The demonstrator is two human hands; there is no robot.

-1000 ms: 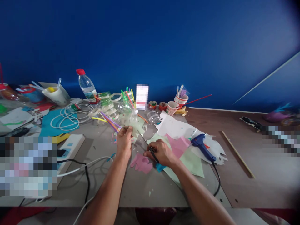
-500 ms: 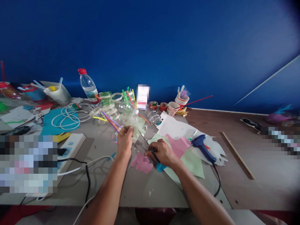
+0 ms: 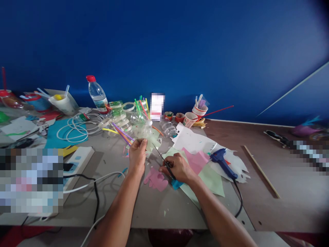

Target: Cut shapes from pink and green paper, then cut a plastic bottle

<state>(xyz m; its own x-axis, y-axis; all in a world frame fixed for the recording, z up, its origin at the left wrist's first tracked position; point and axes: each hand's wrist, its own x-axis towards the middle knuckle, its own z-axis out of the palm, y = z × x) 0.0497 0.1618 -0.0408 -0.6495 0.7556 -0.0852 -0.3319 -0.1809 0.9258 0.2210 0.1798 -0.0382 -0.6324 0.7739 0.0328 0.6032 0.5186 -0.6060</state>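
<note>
My right hand is closed around the black handles of a pair of scissors, whose thin blades point up and to the left. To the left of the blade tips, my left hand is closed in a pinch between thumb and fingers. What it pinches is too small and pale to make out. Pale green paper scraps lie just beyond the fingers. Pink paper cutouts rest on the table between my forearms. Beneath my right hand are a blue piece and light green paper sheets.
A blue glue gun lies on white paper at right, near a wooden stick. Behind stand a water bottle, paper cups and cut plastic bottle pieces. A power strip and cables lie at left.
</note>
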